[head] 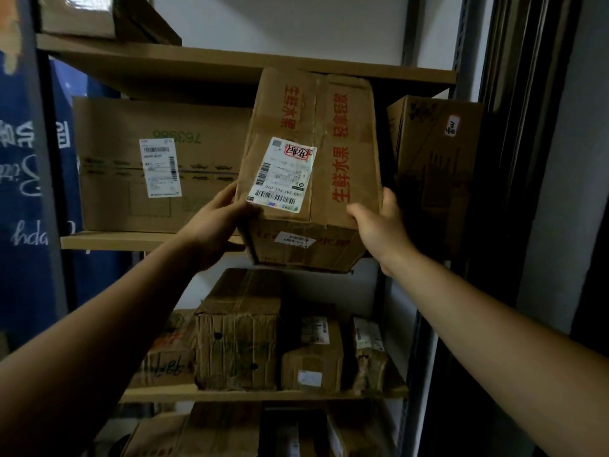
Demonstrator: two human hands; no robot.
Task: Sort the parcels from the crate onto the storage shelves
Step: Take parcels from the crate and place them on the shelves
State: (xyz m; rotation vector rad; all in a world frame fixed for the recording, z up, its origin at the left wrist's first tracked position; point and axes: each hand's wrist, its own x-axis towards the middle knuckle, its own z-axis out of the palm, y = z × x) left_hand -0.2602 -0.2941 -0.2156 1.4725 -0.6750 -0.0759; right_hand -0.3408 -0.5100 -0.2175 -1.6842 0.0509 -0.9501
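Observation:
A brown cardboard parcel (342, 140) with red printed characters and a white shipping label is held up at the middle shelf (131, 240), tilted, its near end overhanging the shelf's front edge. My left hand (214, 225) grips its lower left corner and my right hand (379, 225) grips its lower right corner. The parcel sits in the gap between a wide box (131, 166) on the left and a tall dark box (435, 166) on the right. The crate is not in view.
The shelf above (230, 65) carries a box at the top left. The lower shelf (263, 395) holds several small parcels, with more boxes beneath. A blue banner (26, 192) hangs at the left; a metal upright (468, 159) and a dark frame bound the right.

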